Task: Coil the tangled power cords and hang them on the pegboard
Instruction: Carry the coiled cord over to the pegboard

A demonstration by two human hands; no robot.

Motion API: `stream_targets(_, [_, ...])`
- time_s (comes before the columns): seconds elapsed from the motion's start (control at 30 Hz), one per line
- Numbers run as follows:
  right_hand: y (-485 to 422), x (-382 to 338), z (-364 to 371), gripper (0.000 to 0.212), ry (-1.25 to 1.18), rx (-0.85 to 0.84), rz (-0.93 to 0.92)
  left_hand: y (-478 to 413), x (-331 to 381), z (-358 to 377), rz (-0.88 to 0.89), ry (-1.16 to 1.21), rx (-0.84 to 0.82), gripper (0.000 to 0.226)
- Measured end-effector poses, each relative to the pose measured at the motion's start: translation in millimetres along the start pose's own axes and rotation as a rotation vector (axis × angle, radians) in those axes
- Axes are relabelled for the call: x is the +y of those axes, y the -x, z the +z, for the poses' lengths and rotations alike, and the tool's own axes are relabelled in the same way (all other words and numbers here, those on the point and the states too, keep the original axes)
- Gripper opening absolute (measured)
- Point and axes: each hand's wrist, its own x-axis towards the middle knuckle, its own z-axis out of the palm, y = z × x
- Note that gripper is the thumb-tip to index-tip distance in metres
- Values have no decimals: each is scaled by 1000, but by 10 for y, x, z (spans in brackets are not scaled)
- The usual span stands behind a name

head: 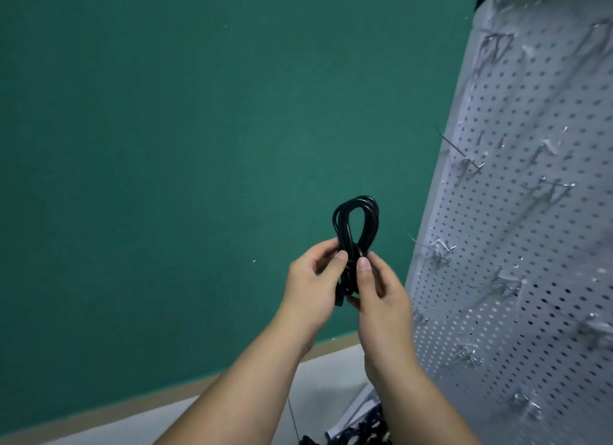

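Note:
A black power cord [356,219] is coiled into a tight bundle and held up in front of the green wall. Its loop stands above my hands. My left hand [313,285] grips the bundle's waist from the left, thumb pressed on the front. From the right, my right hand [381,298] pinches the same spot, with its thumb beside the left thumb. The cord's lower end is hidden between my palms. The white pegboard [530,245] stands just to the right, tilted in view, with several metal hooks [471,164] sticking out of it.
More black cords [358,433] lie in a heap at the bottom edge, below my right forearm, beside the pegboard's foot. A pale floor [318,388] with a tan skirting strip runs along the base of the green wall [166,146].

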Motion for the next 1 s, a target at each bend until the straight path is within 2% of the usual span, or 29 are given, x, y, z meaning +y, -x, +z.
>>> stream_targets(0.33, [-302,-642,-220,32,150,160,-161,-308,419,519,128,57,-185,24])
stream_targets(0.47, [-420,-1024,-192,50,184,185,-236,-439,711,705,171,117,-225,21])
stream_targets(0.6, [-578,-1333,-155,27,171,213,-265,-586,946,862,240,118,-234,20])
stream_targets(1.0, [-1106,-2036,12,19,211,207,-328,-1121,1592,1145,369,103,-216,15])
